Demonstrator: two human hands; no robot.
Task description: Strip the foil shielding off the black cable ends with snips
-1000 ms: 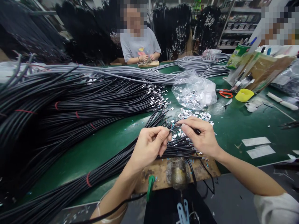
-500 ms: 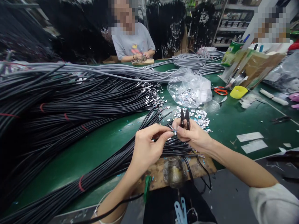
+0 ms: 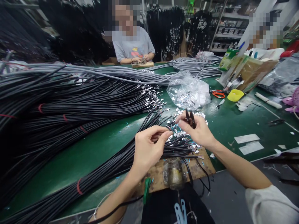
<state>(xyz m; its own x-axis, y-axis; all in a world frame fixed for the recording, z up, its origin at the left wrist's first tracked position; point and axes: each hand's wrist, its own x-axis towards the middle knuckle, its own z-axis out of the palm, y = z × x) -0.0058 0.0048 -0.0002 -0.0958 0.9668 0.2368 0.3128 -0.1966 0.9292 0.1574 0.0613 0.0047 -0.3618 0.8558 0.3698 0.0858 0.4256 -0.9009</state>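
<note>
Over at nine o'clock the green table (image 3: 77, 155) is buried under long bundles of black cables (image 3: 70, 105), tied here and there with red bands, and a run of grey cables (image 3: 112, 72) crosses behind them toward one o'clock. Across the table at twelve o'clock a person in a grey shirt (image 3: 133, 46) bends over a small wooden board.

Near the middle, at about six o'clock, the left hand (image 3: 147, 149) has its fingers curled in, thumb and forefinger pinched on the end of a thin black cable (image 3: 167, 128) drawn out of the loose cable ends (image 3: 179, 146) that fan over a worn wooden block (image 3: 187, 168) at the table edge. Just to its right the right hand (image 3: 198, 132) is raised a little, its fingers closed around small black snips (image 3: 190, 118) whose blades point up and away; its thumb and forefinger reach toward the same cable tip, very close to the left fingertips.

Behind the hands at one o'clock lies a scatter of silver foil scraps (image 3: 198, 114), and beyond it a clear plastic bag (image 3: 189, 91) holding more. Farther right, at two o'clock, orange-handled scissors (image 3: 218, 94), a yellow cup (image 3: 235, 95) and a cardboard box (image 3: 254, 73) sit near the far edge, with white paper strips (image 3: 249, 143) at three o'clock
</note>
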